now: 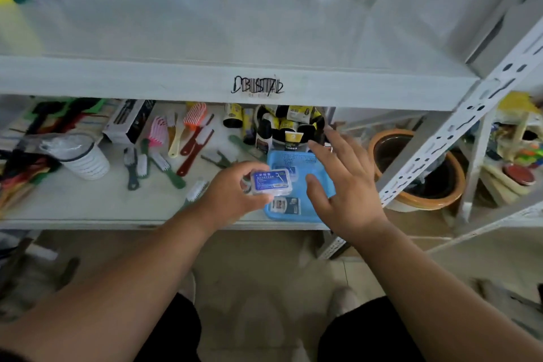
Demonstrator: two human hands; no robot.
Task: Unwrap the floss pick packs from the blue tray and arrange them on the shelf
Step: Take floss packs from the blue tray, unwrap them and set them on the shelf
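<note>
My left hand (232,189) grips a floss pick pack (271,183) with a blue label, holding it just left of and above the blue tray (293,157). The tray sits at the right end of the lower shelf (97,206). Another pack (285,205) lies in the tray's near part, and one more (291,170) shows behind the held pack. My right hand (343,185) hovers over the tray with fingers spread, holding nothing. It hides much of the tray's right side.
Brushes and combs (179,144) lie scattered on the lower shelf left of the tray, with a white cup (85,156) and a box (129,122). Black-and-yellow tubes (288,126) stand behind the tray. A perforated shelf post (458,123) and a brown pot (417,167) are to the right.
</note>
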